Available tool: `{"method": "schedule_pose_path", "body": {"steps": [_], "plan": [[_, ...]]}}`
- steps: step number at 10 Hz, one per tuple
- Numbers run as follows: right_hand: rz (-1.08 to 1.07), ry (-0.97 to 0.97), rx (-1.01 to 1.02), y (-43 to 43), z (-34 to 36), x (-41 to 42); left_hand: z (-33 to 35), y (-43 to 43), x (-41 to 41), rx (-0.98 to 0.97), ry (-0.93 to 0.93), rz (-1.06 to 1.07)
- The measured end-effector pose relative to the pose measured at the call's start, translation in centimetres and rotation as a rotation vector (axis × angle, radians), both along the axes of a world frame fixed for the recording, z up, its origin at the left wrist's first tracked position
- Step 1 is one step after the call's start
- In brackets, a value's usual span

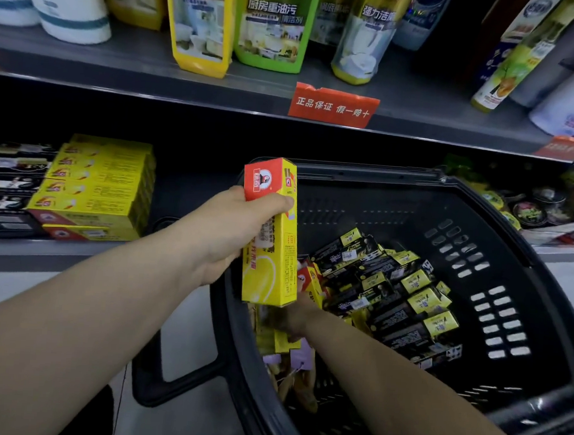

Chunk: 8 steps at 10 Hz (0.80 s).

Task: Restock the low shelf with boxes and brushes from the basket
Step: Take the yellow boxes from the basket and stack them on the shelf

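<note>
Left grip (234, 227) is curled round a tall yellow box (270, 270), one finger across its front, holding it upright over the near-left rim of the basket (481, 202).

From the head view I see that the box's top end is red, with a small figure logo in a white frame. Its long faces are yellow, with a pale lemon-like shape low down and print too fine for me to read.

My right grip (301, 310) is down in the basket, just behind the box's lower end. Its fingers are hidden, so I cannot tell whether it holds anything. It lies next to a second red-and-yellow box (307, 280) in the heap, beside a pile of black packs (392, 291) with yellow labels.

On the low shelf (25, 248) to the left sits a stack (102, 186) of matching yellow boxes, lying flat.

A red tag (332, 105) on the shelf edge above reads 正品保证 假一赔十. A green bottle (274, 25) above it is printed 厨房重油污 清洁剂.
</note>
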State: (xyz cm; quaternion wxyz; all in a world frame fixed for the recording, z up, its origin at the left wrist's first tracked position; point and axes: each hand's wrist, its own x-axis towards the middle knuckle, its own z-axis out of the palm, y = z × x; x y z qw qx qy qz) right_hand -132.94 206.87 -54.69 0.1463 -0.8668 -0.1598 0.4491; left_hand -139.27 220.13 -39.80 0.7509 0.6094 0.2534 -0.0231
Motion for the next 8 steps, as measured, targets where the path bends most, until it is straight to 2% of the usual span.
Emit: {"method": "schedule_pose_path", "body": {"steps": [2,3,5,6,7,8], "plan": [[-0.035,-0.062,-0.071,-2.2,1.0,2.4,0.1,0.8,0.0,-0.053,0.008,0.042],[-0.127,-0.094,-0.014,-3.3,1.5,3.1,-0.1,0.8,0.1,-0.029,0.016,0.092],[-0.005,-0.059,-0.228,-0.6,-0.6,0.0,-0.1,0.2,0.3,0.005,0.03,0.175],[0.011,-0.173,-0.33,0.6,-2.3,-0.9,0.1,-0.1,0.0,0.021,0.033,0.169],[0.049,-0.114,-0.254,0.4,-1.7,0.0,0.1,0.0,-0.3,0.019,0.042,0.162],[0.155,-0.071,-0.24,-1.0,1.1,1.3,0.4,0.3,-0.6,-0.066,0.041,0.188]]}}
